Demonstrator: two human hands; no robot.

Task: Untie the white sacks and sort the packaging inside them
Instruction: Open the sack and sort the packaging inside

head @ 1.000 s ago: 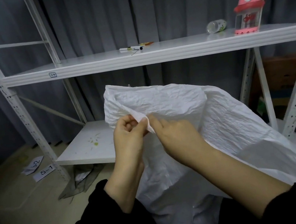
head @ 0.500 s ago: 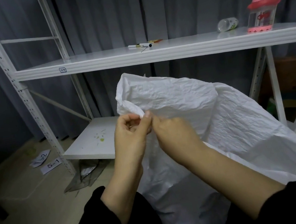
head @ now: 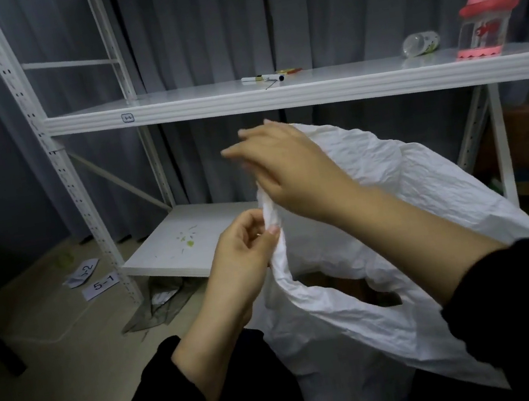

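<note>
Since there is only the head view to go on, everything here comes from it: the white sack (head: 375,189) stands on the floor between the person's knees and a white metal shelf (head: 308,92), its mouth now gaping, with something brown, possibly cardboard (head: 335,284), just visible inside. The left hand (head: 247,255) has its thumb and fingertips curled in a pinch on the near edge of the sack's rim. The right hand (head: 289,168) is raised above it with its fingers blurred; a twisted strip of the rim runs up under its palm, but I cannot tell whether it actually grips that strip. The likely risks are that the thin pinch slips and the mouth folds shut again, or that a hard upward pull tips the soft sack and spills its contents across the floor. As for writing, a paper slip (head: 101,284) on the floor reads "5-1", a crumpled slip (head: 82,272) beside it ends in "2", and the small sticker (head: 127,118) on the shelf edge is too small to read.
</note>
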